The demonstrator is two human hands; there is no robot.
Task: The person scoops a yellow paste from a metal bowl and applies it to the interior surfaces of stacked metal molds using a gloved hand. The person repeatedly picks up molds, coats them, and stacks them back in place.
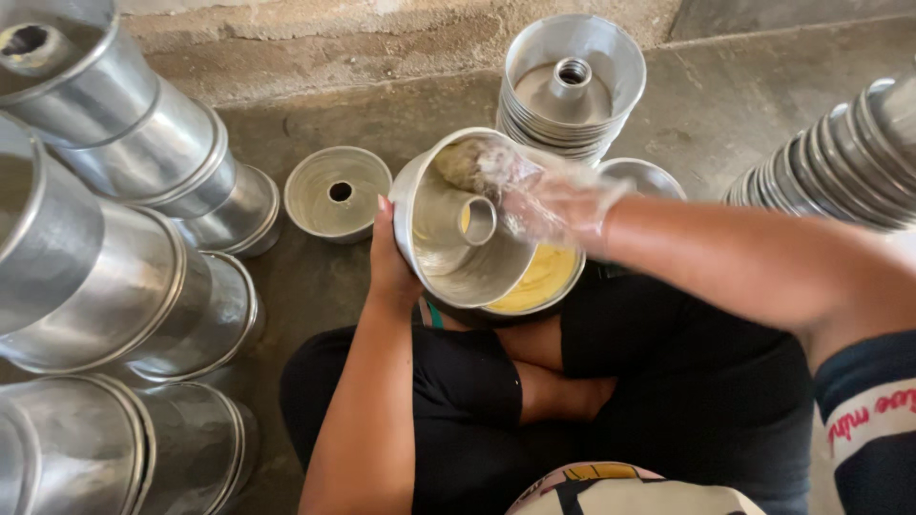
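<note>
My left hand (389,262) grips the outer wall of a metal ring cake tin (448,238), tilted so its open side faces me. My right hand (549,195), in a clear plastic glove, reaches inside the tin's upper rim and presses a greasy lump (460,162) against the inner wall. Under the tin sits a metal bowl of yellow fat (544,278), partly hidden by the tin.
A single ring tin (336,191) stands on the concrete floor to the left. A stack of ring tins (570,91) is behind. Tall stacks of tins lie at left (114,238) and right (840,162). My crossed legs in black (611,401) fill the foreground.
</note>
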